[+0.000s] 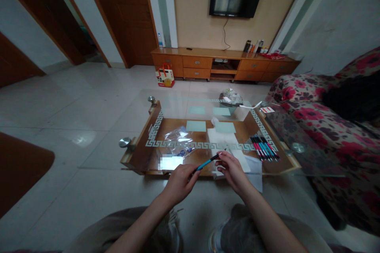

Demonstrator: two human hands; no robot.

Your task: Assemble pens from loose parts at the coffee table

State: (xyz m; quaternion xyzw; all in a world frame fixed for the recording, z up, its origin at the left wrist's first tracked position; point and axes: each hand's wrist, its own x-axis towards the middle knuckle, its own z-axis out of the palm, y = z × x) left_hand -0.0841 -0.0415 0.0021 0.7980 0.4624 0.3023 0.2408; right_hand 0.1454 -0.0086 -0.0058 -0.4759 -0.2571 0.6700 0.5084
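Observation:
A blue pen with a black end (205, 163) is held slantwise over the front of the glass table. My left hand (180, 184) is closed on its blue end. The thumb and fingertips of my right hand (233, 169) pinch the black end, while the other fingers curl loosely. To the right, several pens (264, 148) in blue, red and black lie side by side on the glass. Left of my hands are a clear plastic bag (178, 142) and a bright white rectangle (170, 162), its details blurred out.
The glass table (133, 158) has a wooden lower shelf and metal knobs at its corners. A bowl with crumpled wrapping (230, 98) stands at the far side. A flowered sofa (329, 134) borders the right. Behind are a low cabinet (197, 62) and a carton bag (165, 78).

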